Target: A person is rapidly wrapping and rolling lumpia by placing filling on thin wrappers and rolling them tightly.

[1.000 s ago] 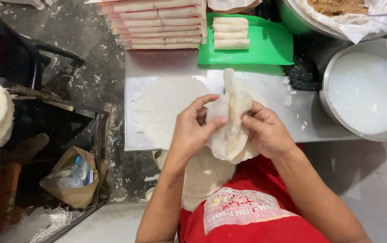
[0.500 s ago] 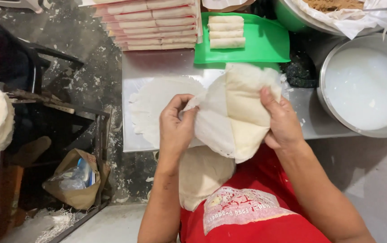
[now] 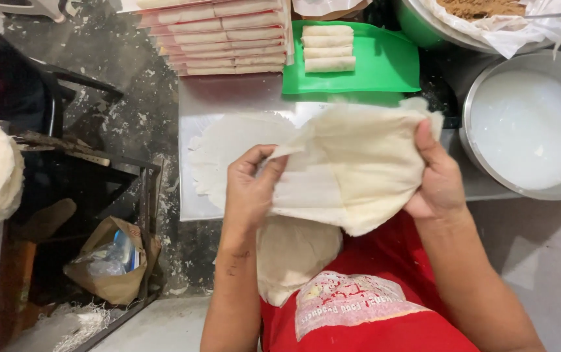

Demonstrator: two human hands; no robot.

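Both-hand grip, left hand [image 3: 249, 189], right hand [image 3: 438, 179], wrapper sheet [image 3: 359, 169] stretched sideways.

Thin, matt, floury dough in the wrapper sheet [image 3: 359, 169], soft and slightly creased, pinched by bare left hand [image 3: 249, 189] and right hand [image 3: 438, 179]. Smooth, dull-gleaming metal in the work table [image 3: 228, 98] and the round basin [image 3: 531, 124]. Glossy green plastic in the tray [image 3: 385, 65]. Crumpled brown paper in the bag [image 3: 107, 261]. Red cloth, matt, in the shirt [image 3: 385, 313].
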